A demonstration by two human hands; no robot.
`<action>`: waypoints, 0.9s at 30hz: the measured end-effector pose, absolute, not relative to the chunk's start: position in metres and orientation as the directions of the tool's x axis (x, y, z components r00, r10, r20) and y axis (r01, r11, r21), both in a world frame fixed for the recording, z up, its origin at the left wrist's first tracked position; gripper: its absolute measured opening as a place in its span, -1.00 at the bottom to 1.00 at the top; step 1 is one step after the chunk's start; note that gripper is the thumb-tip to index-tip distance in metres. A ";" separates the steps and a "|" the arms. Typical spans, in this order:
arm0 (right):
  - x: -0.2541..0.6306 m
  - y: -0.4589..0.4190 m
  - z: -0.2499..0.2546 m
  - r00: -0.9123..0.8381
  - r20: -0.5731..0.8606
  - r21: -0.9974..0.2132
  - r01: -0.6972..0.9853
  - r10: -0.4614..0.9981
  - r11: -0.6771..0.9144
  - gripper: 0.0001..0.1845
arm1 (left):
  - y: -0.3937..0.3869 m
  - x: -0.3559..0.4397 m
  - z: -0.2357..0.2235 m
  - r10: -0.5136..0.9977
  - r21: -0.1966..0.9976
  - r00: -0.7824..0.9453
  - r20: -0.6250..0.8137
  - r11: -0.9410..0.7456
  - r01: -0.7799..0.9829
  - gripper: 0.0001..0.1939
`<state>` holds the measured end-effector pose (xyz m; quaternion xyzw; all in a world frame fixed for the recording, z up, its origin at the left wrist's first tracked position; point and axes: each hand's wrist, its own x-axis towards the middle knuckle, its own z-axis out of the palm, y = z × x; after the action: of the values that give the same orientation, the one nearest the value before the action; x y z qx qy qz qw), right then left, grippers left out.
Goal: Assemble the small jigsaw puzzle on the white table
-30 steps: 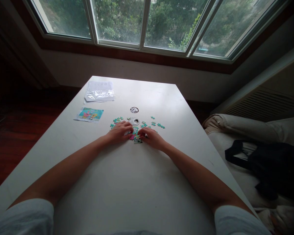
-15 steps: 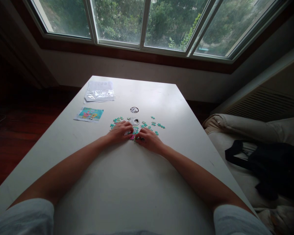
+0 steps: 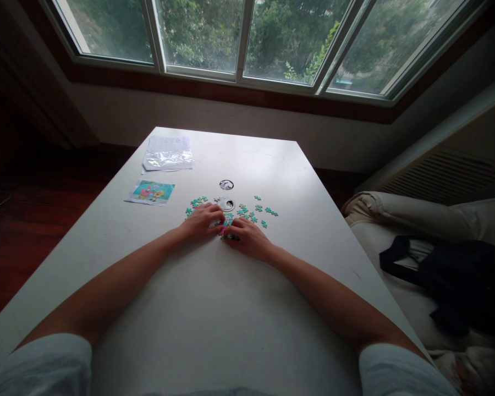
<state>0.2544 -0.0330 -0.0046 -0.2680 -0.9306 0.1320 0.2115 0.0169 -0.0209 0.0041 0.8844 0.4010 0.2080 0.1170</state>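
A partly joined jigsaw puzzle, teal with a pink part, lies flat on the white table between my hands. My left hand grips its left side with curled fingers. From the right, my right hand has its fingers closed on a puzzle piece at the puzzle's near edge; the fingers cover most of that piece. Loose teal puzzle pieces are scattered to the right, and more loose pieces lie behind my left hand.
A colourful picture sheet lies to the left, with a clear plastic bag and papers behind it. Two round cut-outs sit in the tabletop beyond the puzzle. At right stands a sofa with dark cloth on it.
My right hand has shifted slightly left and nearer to me along the puzzle's near edge. My left hand has stayed in place.
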 end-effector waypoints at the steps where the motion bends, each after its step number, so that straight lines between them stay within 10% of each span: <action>1: 0.254 -0.033 -0.005 -0.765 0.325 -0.362 0.442 0.555 0.821 -0.83 | -0.021 0.017 0.004 0.759 0.372 0.590 0.275 -0.650 0.662 -0.88; 27: 0.257 -0.030 -0.004 -0.776 0.424 -0.331 0.348 0.468 0.877 -0.87 | -0.022 0.016 0.007 0.748 0.365 0.616 0.247 -0.661 0.656 -0.80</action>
<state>0.2570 -0.0298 -0.0044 -0.2181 -0.9348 0.1178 0.2542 0.0163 -0.0223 0.0071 0.8909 0.3938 0.1917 0.1203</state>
